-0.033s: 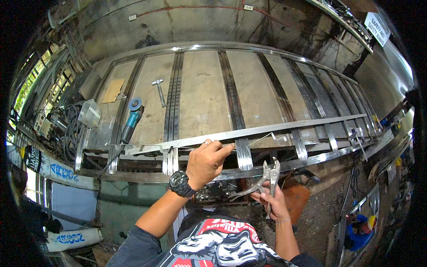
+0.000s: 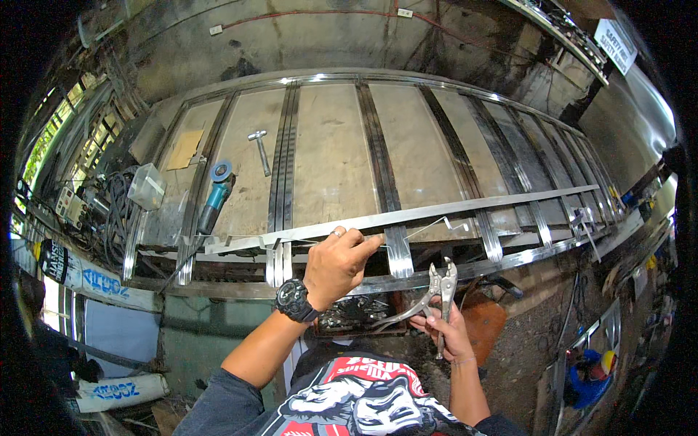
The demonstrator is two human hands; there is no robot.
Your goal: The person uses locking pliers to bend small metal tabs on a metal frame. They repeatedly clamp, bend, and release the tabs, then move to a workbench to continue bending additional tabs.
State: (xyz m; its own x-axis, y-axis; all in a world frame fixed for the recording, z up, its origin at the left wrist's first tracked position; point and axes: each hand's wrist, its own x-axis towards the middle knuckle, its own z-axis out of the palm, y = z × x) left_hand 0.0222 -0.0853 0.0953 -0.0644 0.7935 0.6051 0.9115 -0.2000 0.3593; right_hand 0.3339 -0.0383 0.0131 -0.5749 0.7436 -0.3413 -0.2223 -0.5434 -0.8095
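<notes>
two items in hand | left hand (image 2: 334,265) pinching thin bent silver rod (image 2: 423,230) | right hand (image 2: 452,333) clasping grey steel locking pliers (image 2: 448,282), jaws apart, nothing clamped yet

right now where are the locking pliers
In the head view, the locking pliers are right of centre, in the right hand, left of the orange-brown panel and lower than the left hand.

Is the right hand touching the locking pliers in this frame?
Touching. The head view shows it: the right hand grips the locking pliers by the handles, thumb pressed against the metal.
</notes>
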